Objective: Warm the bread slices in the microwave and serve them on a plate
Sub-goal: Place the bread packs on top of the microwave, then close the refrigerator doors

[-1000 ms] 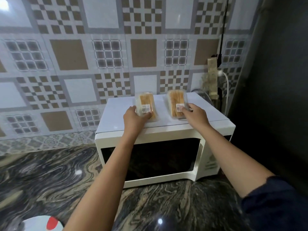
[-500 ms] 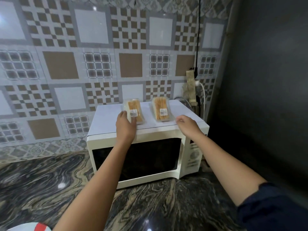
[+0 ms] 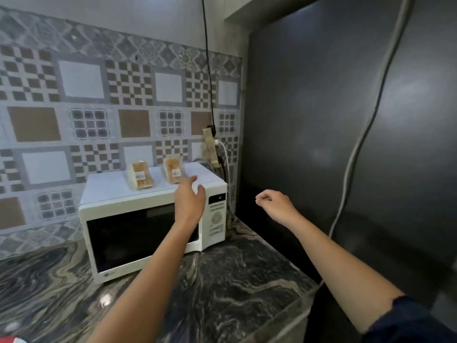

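Two clear packs of bread slices lie on top of the white microwave [image 3: 108,191]: the left pack [image 3: 140,178] and the right pack [image 3: 174,170], each with a white label. The microwave door [image 3: 128,241] is closed. My left hand [image 3: 190,199] is raised in front of the microwave's upper right corner, fingers apart and holding nothing, its fingertips close to the right pack. My right hand [image 3: 277,205] hangs in the air to the right of the microwave, fingers loosely curled with nothing in them.
The microwave stands on a dark marbled counter [image 3: 222,280] against a patterned tile wall. A dark tall panel [image 3: 346,120] rises to the right. A power strip [image 3: 210,147] with cables hangs behind the microwave. A bit of a white and red object [image 3: 12,339] shows at the bottom left.
Both hands have let go of the bread packs and pulled back. My left hand moved right across the microwave front. My right hand drew away to the right. The camera backed off.
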The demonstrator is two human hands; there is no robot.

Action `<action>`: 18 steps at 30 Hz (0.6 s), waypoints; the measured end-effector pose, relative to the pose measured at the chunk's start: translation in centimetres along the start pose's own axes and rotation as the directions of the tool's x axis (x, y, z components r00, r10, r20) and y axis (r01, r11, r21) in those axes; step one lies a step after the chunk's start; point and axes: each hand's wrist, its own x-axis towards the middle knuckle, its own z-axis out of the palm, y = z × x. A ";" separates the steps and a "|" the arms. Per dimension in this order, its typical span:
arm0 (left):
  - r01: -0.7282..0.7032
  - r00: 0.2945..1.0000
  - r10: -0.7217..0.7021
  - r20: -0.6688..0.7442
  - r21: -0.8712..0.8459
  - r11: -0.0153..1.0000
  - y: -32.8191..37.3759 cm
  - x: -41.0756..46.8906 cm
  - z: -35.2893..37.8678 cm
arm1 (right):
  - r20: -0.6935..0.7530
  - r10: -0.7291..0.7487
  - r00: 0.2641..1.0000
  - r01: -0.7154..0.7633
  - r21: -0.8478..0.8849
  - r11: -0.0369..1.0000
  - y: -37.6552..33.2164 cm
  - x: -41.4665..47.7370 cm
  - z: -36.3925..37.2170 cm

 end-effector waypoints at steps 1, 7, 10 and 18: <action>-0.010 0.999 0.010 0.040 -0.014 1.000 1.0 -1.7 0.7 | -0.020 0.014 1.000 -0.014 -0.004 1.000 0.7 -1.8 -1.4; -0.122 0.956 0.133 0.260 -0.055 0.991 7.3 -11.8 5.9 | -0.217 0.104 0.971 -0.115 -0.040 0.993 5.5 -13.2 -9.4; -0.134 0.907 0.171 0.384 -0.123 0.983 11.2 -16.4 8.8 | -0.326 0.178 0.929 -0.203 -0.046 0.978 8.1 -18.4 -13.8; -0.168 0.700 0.323 0.636 -0.293 0.941 21.6 -28.3 17.8 | -0.603 0.351 0.716 -0.428 0.018 0.904 15.3 -32.2 -25.5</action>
